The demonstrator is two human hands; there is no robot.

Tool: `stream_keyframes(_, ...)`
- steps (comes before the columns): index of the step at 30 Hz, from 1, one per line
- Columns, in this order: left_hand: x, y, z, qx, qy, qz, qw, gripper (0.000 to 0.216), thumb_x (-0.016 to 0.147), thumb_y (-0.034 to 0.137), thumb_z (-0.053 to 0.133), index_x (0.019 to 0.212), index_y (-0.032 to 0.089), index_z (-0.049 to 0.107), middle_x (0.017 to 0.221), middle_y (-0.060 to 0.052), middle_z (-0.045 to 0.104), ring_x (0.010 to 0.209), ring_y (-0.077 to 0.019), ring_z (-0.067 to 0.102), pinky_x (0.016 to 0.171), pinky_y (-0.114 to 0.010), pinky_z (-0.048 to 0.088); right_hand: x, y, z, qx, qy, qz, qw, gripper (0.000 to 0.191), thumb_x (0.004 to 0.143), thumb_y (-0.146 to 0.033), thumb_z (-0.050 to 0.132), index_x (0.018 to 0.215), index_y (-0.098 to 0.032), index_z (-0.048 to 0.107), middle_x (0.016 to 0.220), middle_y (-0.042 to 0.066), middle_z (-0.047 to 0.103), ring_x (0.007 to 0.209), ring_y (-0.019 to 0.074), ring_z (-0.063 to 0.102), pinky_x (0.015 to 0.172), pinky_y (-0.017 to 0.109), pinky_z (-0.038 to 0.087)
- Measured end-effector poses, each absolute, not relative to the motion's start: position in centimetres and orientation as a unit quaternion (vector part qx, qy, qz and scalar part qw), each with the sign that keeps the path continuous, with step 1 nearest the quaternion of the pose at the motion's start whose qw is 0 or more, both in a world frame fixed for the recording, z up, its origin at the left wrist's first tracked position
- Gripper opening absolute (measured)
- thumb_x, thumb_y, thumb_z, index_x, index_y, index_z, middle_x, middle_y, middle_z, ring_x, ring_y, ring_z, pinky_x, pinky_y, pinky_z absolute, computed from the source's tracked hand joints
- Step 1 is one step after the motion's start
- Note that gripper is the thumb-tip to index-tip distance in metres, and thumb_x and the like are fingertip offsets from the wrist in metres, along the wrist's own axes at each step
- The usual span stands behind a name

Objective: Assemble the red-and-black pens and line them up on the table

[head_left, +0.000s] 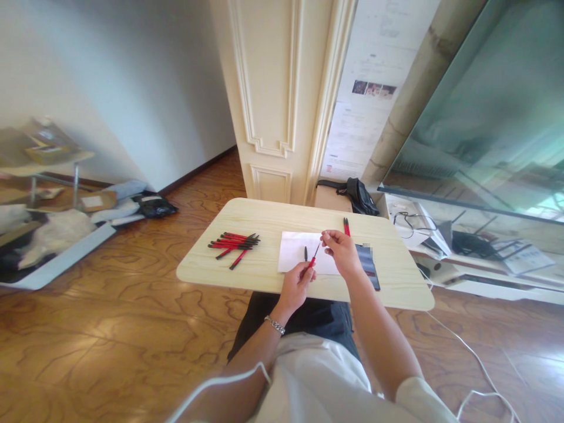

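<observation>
Grasping a red pen (312, 262) in the left hand (296, 286) over white paper (291, 247), pinching a thin rod (317, 249) with the right hand (339, 249); likely handling something light, stiff, smooth, best gripping mid-body, guiding the perhaps fragile rod by its end
</observation>
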State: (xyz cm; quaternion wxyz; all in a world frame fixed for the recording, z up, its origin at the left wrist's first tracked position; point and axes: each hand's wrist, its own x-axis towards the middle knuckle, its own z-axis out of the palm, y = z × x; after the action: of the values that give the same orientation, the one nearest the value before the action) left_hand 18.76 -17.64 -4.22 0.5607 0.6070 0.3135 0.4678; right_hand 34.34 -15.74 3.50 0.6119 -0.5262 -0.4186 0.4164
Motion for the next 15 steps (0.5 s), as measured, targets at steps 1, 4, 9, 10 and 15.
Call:
stream_keyframes(1,18.75,-17.65,-4.18,0.609,0.314,0.468,0.559,0.036,0.088,0.045,0.051,0.104,0.014,0.06,0.076,-0.004,0.063,0.071,-0.0136,0.058,0.07,-0.028,0.047,34.12,-15.87,3.74,-0.523,-0.416,0.419,0.615,0.034,0.071,-0.046,0.067,0.089,-0.018,0.063,0.084,0.006,0.065,0.068,0.0121,0.054,0.053,0.02,0.04)
stream_keyframes(4,18.71,-17.66,-4.11,0.613,0.315,0.469,0.552,0.036,0.088,0.045,0.051,0.103,0.014,0.061,0.076,-0.004,0.063,0.07,-0.0134,0.058,0.069,-0.028,0.047,33.7,-16.09,3.85,-0.514,-0.413,0.424,0.621,0.034,0.07,-0.046,0.068,0.088,-0.018,0.063,0.083,0.005,0.066,0.067,0.0118,0.055,0.053,0.021,0.039)
stream_keyframes(9,18.72,-17.62,-4.12,0.621,0.319,0.464,0.545,0.036,0.088,0.045,0.05,0.103,0.014,0.061,0.077,-0.004,0.063,0.07,-0.0132,0.058,0.069,-0.027,0.046,33.62,-16.22,3.31,-0.502,-0.416,0.425,0.628,0.031,0.071,-0.044,0.068,0.088,-0.018,0.064,0.082,0.004,0.067,0.064,0.011,0.054,0.052,0.021,0.038)
stream_keyframes(10,18.74,-17.62,-4.12,0.621,0.319,0.464,0.545,0.036,0.089,0.045,0.05,0.103,0.014,0.061,0.077,-0.004,0.063,0.07,-0.0133,0.058,0.069,-0.027,0.046,33.63,-16.23,3.23,-0.502,-0.417,0.423,0.628,0.031,0.071,-0.044,0.069,0.088,-0.018,0.064,0.082,0.004,0.067,0.064,0.0109,0.054,0.052,0.021,0.038)
stream_keyframes(15,18.79,-17.67,-4.07,0.62,0.317,0.464,0.548,0.036,0.089,0.045,0.05,0.104,0.014,0.061,0.076,-0.004,0.063,0.07,-0.0133,0.058,0.069,-0.027,0.046,33.58,-16.33,3.23,-0.513,-0.423,0.412,0.623,0.032,0.071,-0.045,0.068,0.088,-0.017,0.064,0.081,0.005,0.066,0.063,0.0115,0.054,0.051,0.022,0.038)
